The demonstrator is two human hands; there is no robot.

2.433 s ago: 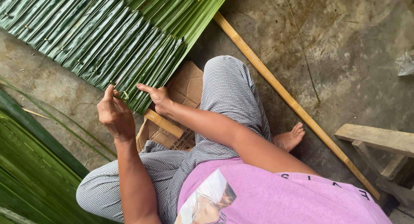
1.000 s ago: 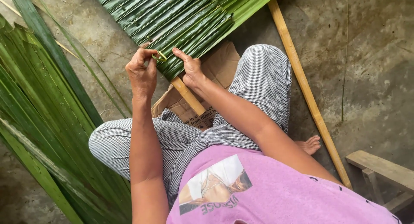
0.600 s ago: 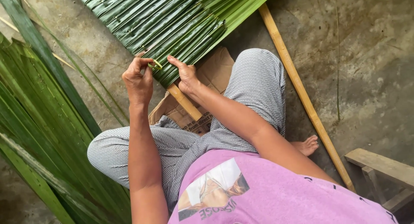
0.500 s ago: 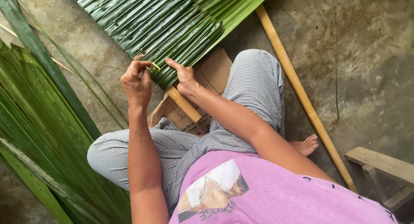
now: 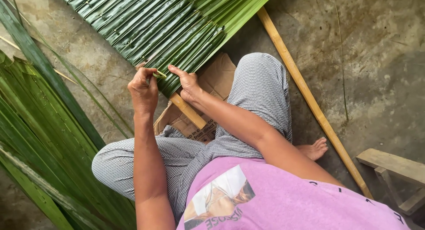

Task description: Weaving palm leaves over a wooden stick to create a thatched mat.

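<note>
A panel of folded green palm leaves (image 5: 146, 24) lies on the concrete floor, threaded on a wooden stick (image 5: 188, 111) that pokes out at its near end. My left hand (image 5: 142, 92) pinches a thin pale-green strip (image 5: 159, 74) looped at the panel's near edge. My right hand (image 5: 187, 83) rests on the last leaf fold, index finger pressing beside the loop. Both hands sit above my checked trousers (image 5: 256, 88).
Loose long palm fronds (image 5: 40, 123) are piled at the left. A long bamboo pole (image 5: 310, 101) runs diagonally on the right. Flattened cardboard (image 5: 217, 79) lies under my legs. A wooden stool (image 5: 394, 172) stands at the lower right. My bare foot (image 5: 314, 149) rests by the pole.
The view drifted slightly. My left hand has pulled the strip's loop tighter against the leaf edge; my right hand stays pressed on the fold.
</note>
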